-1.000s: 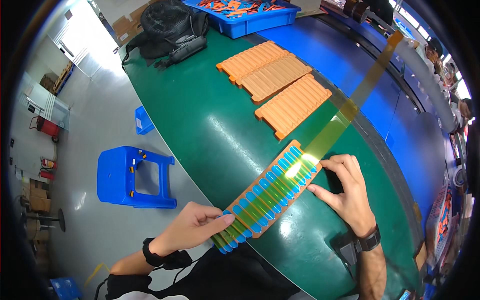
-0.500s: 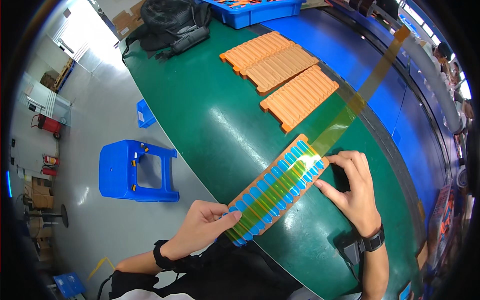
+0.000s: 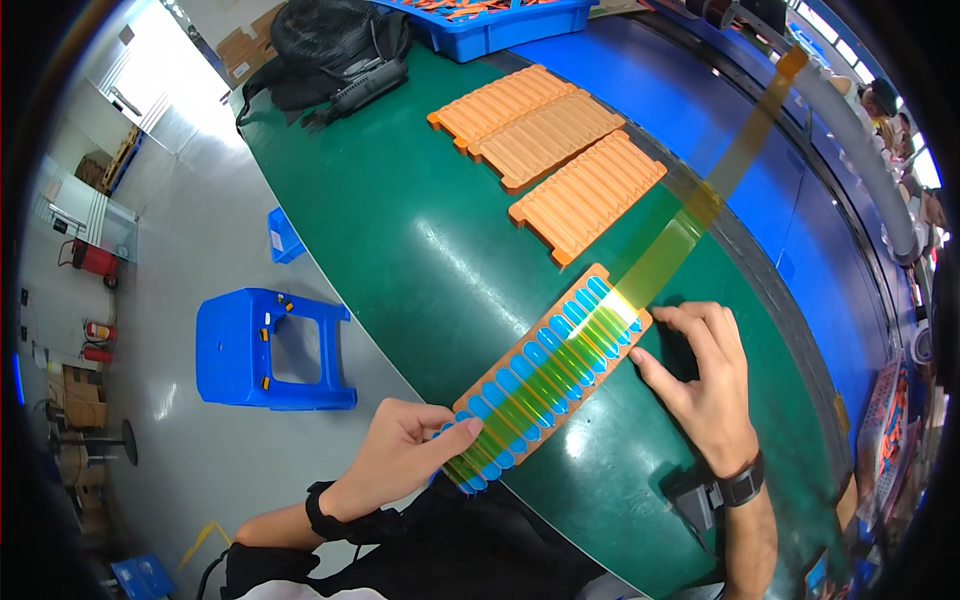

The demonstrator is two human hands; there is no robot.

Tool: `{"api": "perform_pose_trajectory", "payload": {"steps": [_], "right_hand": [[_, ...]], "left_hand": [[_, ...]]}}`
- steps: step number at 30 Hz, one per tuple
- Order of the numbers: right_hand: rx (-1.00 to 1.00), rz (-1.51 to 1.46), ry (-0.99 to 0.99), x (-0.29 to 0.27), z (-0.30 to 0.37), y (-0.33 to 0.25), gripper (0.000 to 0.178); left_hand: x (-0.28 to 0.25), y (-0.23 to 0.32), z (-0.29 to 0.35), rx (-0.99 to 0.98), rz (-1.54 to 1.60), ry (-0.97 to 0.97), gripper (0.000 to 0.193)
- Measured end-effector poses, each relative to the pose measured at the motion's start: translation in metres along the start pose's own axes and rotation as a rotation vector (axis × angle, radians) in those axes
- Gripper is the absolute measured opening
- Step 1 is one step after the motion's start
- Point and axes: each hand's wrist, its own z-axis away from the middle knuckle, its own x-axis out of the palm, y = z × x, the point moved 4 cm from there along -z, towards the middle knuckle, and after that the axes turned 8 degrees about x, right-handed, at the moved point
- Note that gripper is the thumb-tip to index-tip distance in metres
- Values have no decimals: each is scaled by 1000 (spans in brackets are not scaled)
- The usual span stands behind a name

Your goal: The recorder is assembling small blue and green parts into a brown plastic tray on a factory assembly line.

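Observation:
A narrow orange-brown grooved tray lies slanted across the near part of the table, filled with a row of blue round-ended pieces. Clear yellow tape runs lengthwise over the row and on past the tray's far end to the upper right. My left hand is closed at the near end, its thumb pressing on the tape; the fingers beneath are partly hidden. At the far right corner of the tray, my right hand is curved with thumb and forefinger apart, their tips by the tray's edge.
Three empty orange grooved trays lie farther back on the green table. Behind them stand a black backpack and a blue bin of orange pieces. A blue surface runs along the right. A blue stool stands on the floor left.
The view has shifted slightly, so the back trays sit a little farther left. Both hands keep nearly the same places by the tray; the glare on the tape has moved.

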Motion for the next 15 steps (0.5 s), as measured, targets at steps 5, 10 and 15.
{"api": "perform_pose_trajectory", "payload": {"steps": [5, 10, 15], "right_hand": [[-90, -197, -24, 1, 14, -50, 20], [-177, -289, -222, 28, 25, -96, 17], [-276, -65, -236, 46, 34, -100, 14]], "left_hand": [[2, -4, 0, 36, 42, 38, 30], [2, 2, 0, 17, 13, 25, 27], [2, 2, -1, 13, -47, 11, 26]]}}
